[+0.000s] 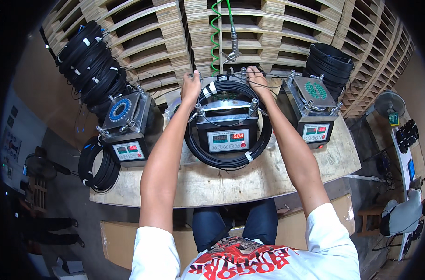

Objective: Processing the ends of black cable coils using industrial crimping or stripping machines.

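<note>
In the middle of the bench stands a metal machine (228,130) with a red digital readout and four corner posts. A coil of black cable (221,162), bound with white ties, hangs around its body. My left hand (191,88) is at the machine's back left corner, fingers curled beside a rear post, thumb up. At the back right corner my right hand (257,79) has its fingers bent over next to the other rear post (243,71), where a thin black cable runs. What either hand grips is too small to make out.
Similar machines flank it: one with a blue ring plate (120,109) at left, one with green dots (316,91) at right. Black cable coils (93,70) pile at far left, more (330,65) at back right. A green air hose (231,28) hangs before wooden pallets (287,28).
</note>
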The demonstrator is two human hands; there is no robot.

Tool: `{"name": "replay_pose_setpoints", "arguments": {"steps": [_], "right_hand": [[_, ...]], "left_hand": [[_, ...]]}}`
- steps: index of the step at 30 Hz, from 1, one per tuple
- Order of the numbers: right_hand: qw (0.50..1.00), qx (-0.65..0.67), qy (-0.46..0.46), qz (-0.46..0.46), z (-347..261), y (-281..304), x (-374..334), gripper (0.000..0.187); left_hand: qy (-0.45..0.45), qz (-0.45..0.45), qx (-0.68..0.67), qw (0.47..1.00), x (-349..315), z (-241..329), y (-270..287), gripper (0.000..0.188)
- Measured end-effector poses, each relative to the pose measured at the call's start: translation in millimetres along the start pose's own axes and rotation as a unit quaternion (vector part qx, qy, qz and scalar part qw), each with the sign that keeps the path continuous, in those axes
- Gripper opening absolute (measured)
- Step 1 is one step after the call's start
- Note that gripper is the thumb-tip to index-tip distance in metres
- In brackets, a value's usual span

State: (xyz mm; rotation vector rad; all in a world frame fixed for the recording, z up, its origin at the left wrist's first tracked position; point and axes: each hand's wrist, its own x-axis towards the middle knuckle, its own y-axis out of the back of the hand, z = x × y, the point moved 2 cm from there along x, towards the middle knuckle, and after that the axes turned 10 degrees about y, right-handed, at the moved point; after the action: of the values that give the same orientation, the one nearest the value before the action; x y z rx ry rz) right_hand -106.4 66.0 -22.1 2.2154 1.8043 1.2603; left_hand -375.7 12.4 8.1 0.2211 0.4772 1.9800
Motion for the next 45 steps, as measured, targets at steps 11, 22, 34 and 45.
{"name": "replay_pose_setpoints", "arguments": {"steps": [11,22,34,45], "right_hand": [[0.996,0.087,-0.030,-0.009,-2.1,2.9,2.2,0.049],[0.994,0.100,0.004,-0.043,2.7,1.2,1.3,0.040],[0.997,0.074,-0.027,-0.013,-7.1,0.3,-3.7,0.046],[0.993,0.104,0.000,-0.048,-3.4,7.3,-5.5,0.039]], "left_hand": [[-0.095,0.013,-0.052,0.994,-0.5,-2.0,-2.5,0.086],[0.015,-0.025,-0.087,0.996,10.8,-8.1,-3.2,0.090],[-0.017,-0.034,-0.072,0.997,9.1,-12.2,0.0,0.088],[0.019,-0.093,-0.099,0.991,18.4,-17.4,-3.5,0.086]]}}
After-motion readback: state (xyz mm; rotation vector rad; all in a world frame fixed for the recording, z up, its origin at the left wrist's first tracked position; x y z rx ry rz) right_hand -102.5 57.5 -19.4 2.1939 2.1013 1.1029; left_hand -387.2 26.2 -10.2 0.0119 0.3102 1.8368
